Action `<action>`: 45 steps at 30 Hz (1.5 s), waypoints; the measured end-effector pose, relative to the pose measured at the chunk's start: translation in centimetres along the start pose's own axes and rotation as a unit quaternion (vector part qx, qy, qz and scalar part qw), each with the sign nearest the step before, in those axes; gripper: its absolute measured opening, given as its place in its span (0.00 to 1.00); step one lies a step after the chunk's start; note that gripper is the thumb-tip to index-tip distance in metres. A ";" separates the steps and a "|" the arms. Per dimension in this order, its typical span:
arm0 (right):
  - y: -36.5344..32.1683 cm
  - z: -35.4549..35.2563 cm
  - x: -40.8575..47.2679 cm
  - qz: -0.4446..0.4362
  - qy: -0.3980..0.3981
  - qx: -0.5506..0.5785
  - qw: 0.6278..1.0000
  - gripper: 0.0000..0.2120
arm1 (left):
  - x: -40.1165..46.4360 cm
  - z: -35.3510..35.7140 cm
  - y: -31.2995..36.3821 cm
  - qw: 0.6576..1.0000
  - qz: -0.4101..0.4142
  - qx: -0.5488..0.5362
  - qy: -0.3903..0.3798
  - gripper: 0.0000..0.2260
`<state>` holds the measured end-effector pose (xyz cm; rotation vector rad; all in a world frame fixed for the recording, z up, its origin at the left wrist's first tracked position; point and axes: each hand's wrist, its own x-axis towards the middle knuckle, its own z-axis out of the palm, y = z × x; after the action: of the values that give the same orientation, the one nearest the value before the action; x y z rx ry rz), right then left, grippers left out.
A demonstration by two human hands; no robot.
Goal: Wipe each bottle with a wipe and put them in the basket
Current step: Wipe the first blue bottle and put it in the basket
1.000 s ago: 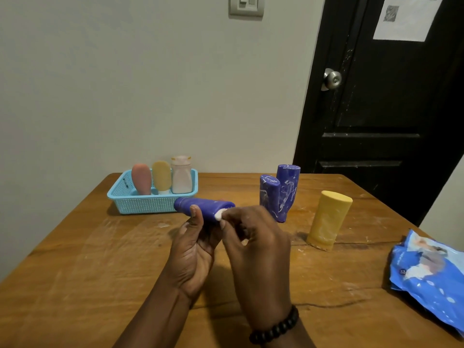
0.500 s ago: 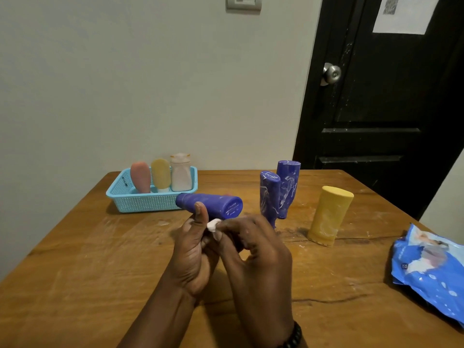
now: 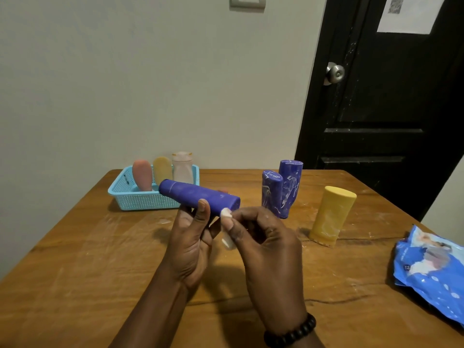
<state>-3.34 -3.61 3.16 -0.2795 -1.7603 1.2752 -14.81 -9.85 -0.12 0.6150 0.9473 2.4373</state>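
Wiping step in hand: the left hand (image 3: 190,237) grips a purple bottle (image 3: 199,196) held sideways above the table (image 3: 75,272), thumb curled over its near side, fingers wrapped behind. The right hand (image 3: 263,237) pinches a small wadded white wipe (image 3: 226,214) between thumb and forefingers and holds it against the bottle's lower edge near its flat right end; the remaining fingers are curled in.

Progress, judged: three bottles (pink (image 3: 142,175), pale yellow (image 3: 162,170), translucent white (image 3: 182,167)) stand in the light blue basket (image 3: 140,200) at the far left. Two purple bottles (image 3: 282,188), streaked with white smears, and a yellow bottle (image 3: 331,215), smeared near its base, stand on the table to the right, apparently unwiped.

Next move, judged: turn the bottle in the left hand so the wad reaches the unseen far side, then carry it to the basket just behind it; free space lies in the near part.

Materials: bottles are smooth matte plastic, rounded, flat-ended; held bottle shows only faint specks. Basket is rigid perforated plastic. Table is scuffed wood with whitish residue and a crack. Glossy blue wipes packet (image 3: 431,270) lies at the right edge.
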 end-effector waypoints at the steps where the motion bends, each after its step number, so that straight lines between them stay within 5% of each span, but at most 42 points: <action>1: -0.2 -0.3 -0.1 0.002 -0.013 0.014 1.000 0.03 | 0.0 0.1 0.0 1.000 0.012 0.012 0.001 0.43; 5: -0.3 -1.9 1.5 -0.029 0.017 -0.028 0.999 0.08 | -0.3 0.9 -0.2 0.997 0.025 0.071 -0.032 0.40; 10: -0.8 -1.7 4.3 -0.166 -0.070 -0.180 0.967 0.09 | -0.7 1.0 -0.7 0.987 0.002 0.135 -0.090 0.33; 13: -0.6 -2.2 4.2 -0.194 -0.127 -0.214 0.949 0.08 | -0.6 0.8 -0.3 0.990 0.018 0.128 -0.063 0.39; 17: 1.5 -4.4 2.6 -0.115 -0.153 -0.196 0.962 0.10 | -0.3 0.4 0.7 0.984 0.032 0.171 -0.043 0.38; 21: 1.3 -5.5 3.2 -0.037 -0.063 -0.116 0.991 0.10 | -0.9 0.3 0.2 0.924 0.048 0.372 -0.075 0.23; 25: -2.1 -5.1 5.2 -0.055 -0.011 -0.089 0.994 0.09 | -1.2 0.5 -0.6 0.860 0.092 0.500 -0.041 0.27; 29: -3.1 -4.2 5.9 -0.100 -0.058 -0.165 0.980 0.12 | -1.0 -0.1 -0.9 0.796 0.148 0.587 -0.030 0.28; 33: -2.2 -3.3 5.4 -0.140 -0.104 -0.241 0.955 0.11 | -1.0 -0.5 -1.0 0.758 0.190 0.624 -0.021 0.28; 41: -0.5 -2.0 4.2 -0.229 0.038 -0.309 0.922 0.12 | -1.3 -0.2 -1.2 0.708 0.225 0.669 -0.021 0.30; 45: -0.5 -1.6 3.6 -0.221 0.042 -0.304 0.926 0.11 | -1.3 -0.5 -1.3 0.705 0.228 0.671 -0.014 0.29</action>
<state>-3.89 -0.54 5.58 -0.2578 -1.9656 0.3712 -13.73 -9.94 -1.66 1.4300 2.7991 1.5819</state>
